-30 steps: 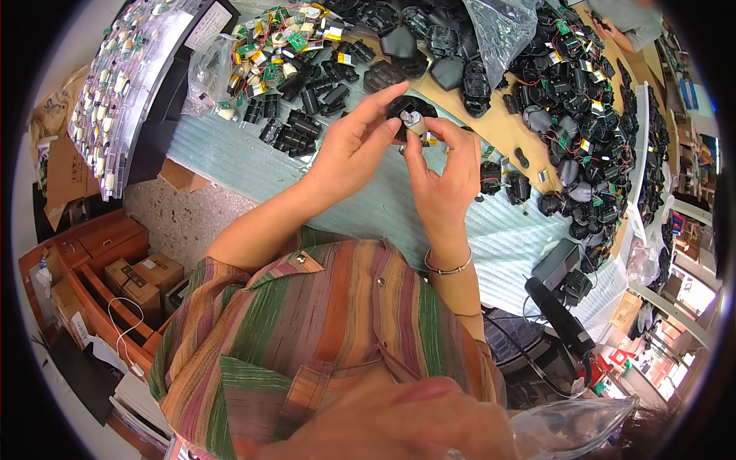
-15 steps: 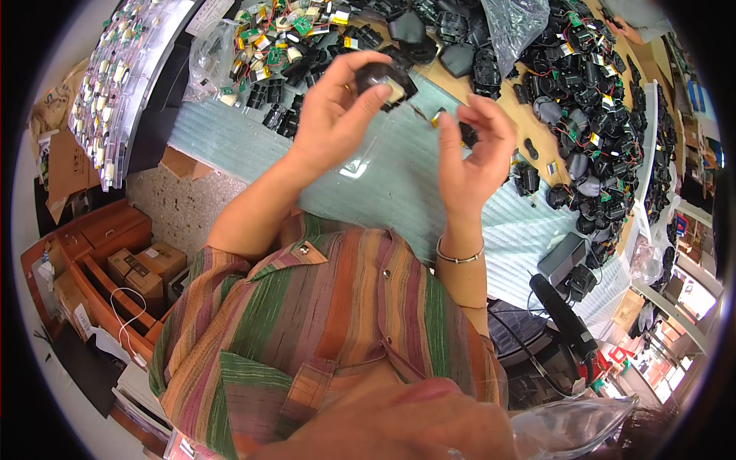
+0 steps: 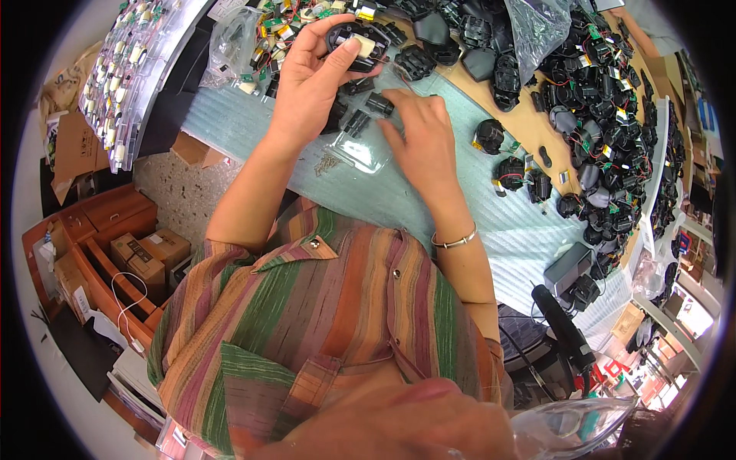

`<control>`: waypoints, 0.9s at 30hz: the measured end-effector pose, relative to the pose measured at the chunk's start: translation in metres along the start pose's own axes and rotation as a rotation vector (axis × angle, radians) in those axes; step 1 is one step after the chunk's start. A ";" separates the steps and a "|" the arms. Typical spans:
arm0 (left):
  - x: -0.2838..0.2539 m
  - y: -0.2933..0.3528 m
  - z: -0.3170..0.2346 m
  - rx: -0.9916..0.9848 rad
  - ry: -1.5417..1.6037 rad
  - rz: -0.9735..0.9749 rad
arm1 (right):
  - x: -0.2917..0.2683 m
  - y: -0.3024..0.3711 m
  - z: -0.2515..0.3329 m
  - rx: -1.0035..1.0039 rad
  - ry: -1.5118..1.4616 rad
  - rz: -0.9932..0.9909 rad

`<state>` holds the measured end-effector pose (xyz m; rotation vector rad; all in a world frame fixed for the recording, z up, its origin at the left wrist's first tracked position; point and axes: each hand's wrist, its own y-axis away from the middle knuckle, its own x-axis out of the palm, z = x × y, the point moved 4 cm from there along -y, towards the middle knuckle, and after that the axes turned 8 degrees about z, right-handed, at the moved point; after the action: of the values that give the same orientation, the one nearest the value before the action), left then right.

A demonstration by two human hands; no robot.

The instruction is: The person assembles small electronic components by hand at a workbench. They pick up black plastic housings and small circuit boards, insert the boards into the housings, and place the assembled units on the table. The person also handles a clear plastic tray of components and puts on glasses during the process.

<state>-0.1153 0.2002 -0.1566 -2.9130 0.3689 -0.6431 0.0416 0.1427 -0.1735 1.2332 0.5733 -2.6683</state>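
Observation:
My left hand [image 3: 307,88] is closed on a rounded black plastic housing [image 3: 337,37] with a cream-coloured block [image 3: 360,47] inside, the thumb pressed near the block. Lower and to the right, my right hand [image 3: 425,138] reaches over the mat with thumb and forefinger apart. Its forefinger is at a small black plastic part [image 3: 379,104]; whether it touches cannot be made out. Another small black part [image 3: 356,123] lies beside that one. Nearer to me are a shiny clear plastic piece [image 3: 362,159] and a little heap of tiny screws [image 3: 326,163].
A pale foam mat [image 3: 506,230] covers the table. Black housings with wires [image 3: 594,138] crowd the right side; several stand on the mat. Green circuit boards and batteries [image 3: 287,31] lie at the back left. A clear bag [image 3: 540,34] lies behind. Another person's arm [image 3: 638,34] shows far right.
My left hand has moved up and left, its housing now turned to show the inside. My right hand has come left and down from beside the housing to the small black parts.

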 end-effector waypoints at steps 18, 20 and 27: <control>0.025 0.020 0.023 -0.203 -0.142 0.103 | -0.046 0.011 0.010 0.002 -0.323 -0.176; 0.029 0.022 0.026 -0.208 -0.129 0.129 | -0.045 0.012 0.007 -0.014 -0.362 -0.223; 0.042 0.024 0.028 -0.233 -0.082 0.161 | -0.054 0.019 -0.004 0.014 -0.431 -0.359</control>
<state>-0.0713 0.1681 -0.1696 -3.0717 0.7032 -0.4842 0.0852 0.1250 -0.1398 0.5592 0.7601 -3.0996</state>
